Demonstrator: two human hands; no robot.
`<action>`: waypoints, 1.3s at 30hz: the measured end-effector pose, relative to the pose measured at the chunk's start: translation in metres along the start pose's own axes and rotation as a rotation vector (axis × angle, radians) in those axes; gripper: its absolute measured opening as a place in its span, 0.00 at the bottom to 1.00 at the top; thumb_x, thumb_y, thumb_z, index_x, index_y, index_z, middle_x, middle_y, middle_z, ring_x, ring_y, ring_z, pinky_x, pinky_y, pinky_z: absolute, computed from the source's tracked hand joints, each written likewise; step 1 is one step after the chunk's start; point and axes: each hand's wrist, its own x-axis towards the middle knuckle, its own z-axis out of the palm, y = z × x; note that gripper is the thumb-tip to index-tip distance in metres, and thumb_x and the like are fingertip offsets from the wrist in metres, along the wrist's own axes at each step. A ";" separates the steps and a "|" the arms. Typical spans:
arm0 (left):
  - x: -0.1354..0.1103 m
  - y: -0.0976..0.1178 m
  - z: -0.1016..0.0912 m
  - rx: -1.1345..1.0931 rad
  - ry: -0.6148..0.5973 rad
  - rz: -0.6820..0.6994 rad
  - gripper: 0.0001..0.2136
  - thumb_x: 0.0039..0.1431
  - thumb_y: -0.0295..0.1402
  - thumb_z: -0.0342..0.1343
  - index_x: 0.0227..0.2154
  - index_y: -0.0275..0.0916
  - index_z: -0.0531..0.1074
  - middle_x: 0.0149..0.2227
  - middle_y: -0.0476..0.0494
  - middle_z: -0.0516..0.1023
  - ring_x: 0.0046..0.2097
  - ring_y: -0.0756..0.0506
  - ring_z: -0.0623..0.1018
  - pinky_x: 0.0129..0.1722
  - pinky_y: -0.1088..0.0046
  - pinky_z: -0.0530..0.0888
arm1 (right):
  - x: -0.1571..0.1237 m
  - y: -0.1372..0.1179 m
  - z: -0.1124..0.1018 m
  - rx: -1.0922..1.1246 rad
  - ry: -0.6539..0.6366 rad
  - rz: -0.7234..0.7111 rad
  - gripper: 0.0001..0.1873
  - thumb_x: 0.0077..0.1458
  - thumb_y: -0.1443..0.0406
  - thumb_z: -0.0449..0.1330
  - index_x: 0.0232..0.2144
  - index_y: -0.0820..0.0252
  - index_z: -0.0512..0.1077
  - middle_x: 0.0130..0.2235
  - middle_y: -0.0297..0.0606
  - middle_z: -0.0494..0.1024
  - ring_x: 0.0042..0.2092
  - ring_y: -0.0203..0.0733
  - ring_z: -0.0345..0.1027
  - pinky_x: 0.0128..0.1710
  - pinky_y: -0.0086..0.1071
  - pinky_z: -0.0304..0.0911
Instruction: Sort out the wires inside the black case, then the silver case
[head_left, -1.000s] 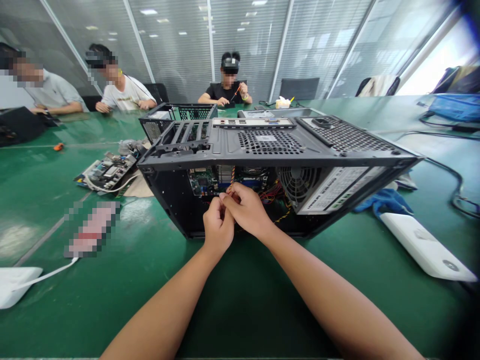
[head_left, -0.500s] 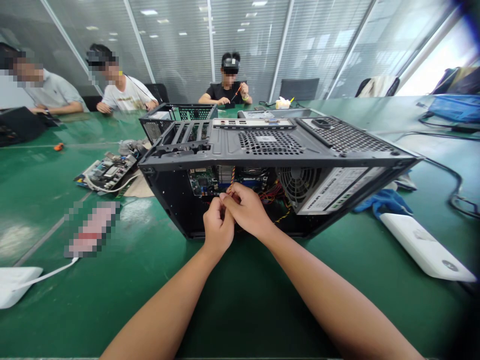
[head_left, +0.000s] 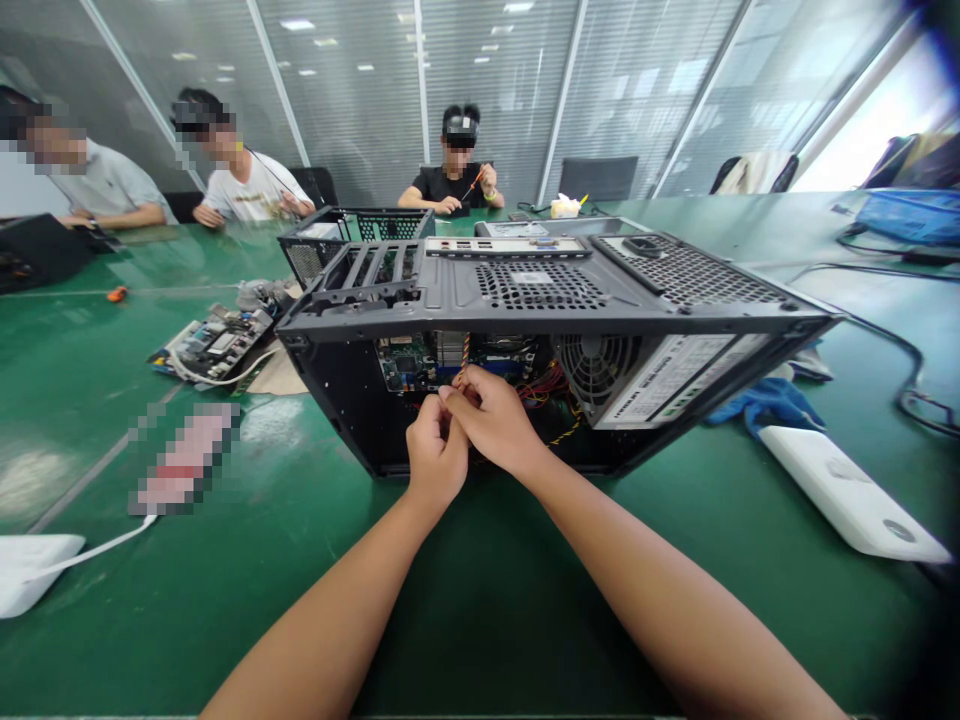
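A black computer case [head_left: 450, 325] stands on the green table with its vented rear panel facing up and its side open toward me. At that opening, my left hand [head_left: 436, 450] and my right hand [head_left: 495, 418] meet, fingers pinched together. Between them runs a twisted orange-and-black cable [head_left: 466, 350] that comes down from inside the case; its lower end is hidden by my fingers. Behind my hands lies the motherboard [head_left: 405, 362]. To their right are coloured wires [head_left: 551, 385] and the power supply [head_left: 637, 375] with its fan grille.
On the left lie loose circuit boards [head_left: 221, 345], a pink blurred object [head_left: 187, 460] and a white charger [head_left: 37, 575]. A white power bank [head_left: 855, 495] and blue cloth [head_left: 780, 405] lie right. Another open case [head_left: 360, 225] stands behind. Several people sit across the table.
My hands stay pinched on the cable, with hardly any visible movement. Across the table, a seated person in white has shifted a hand slightly.
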 end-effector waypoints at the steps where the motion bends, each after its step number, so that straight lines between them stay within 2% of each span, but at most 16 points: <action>1: 0.000 0.000 0.000 -0.003 0.001 -0.004 0.11 0.66 0.39 0.51 0.29 0.39 0.64 0.25 0.53 0.66 0.27 0.52 0.65 0.30 0.75 0.64 | 0.000 0.000 0.000 -0.002 0.001 -0.002 0.10 0.57 0.60 0.56 0.25 0.56 0.64 0.24 0.29 0.67 0.27 0.36 0.61 0.29 0.32 0.55; 39: 0.000 0.003 -0.001 0.025 0.001 -0.012 0.13 0.67 0.41 0.49 0.29 0.39 0.65 0.24 0.53 0.65 0.27 0.51 0.64 0.31 0.75 0.64 | 0.000 0.000 0.000 0.004 -0.008 0.005 0.10 0.57 0.60 0.56 0.26 0.56 0.64 0.25 0.30 0.67 0.28 0.37 0.62 0.30 0.33 0.56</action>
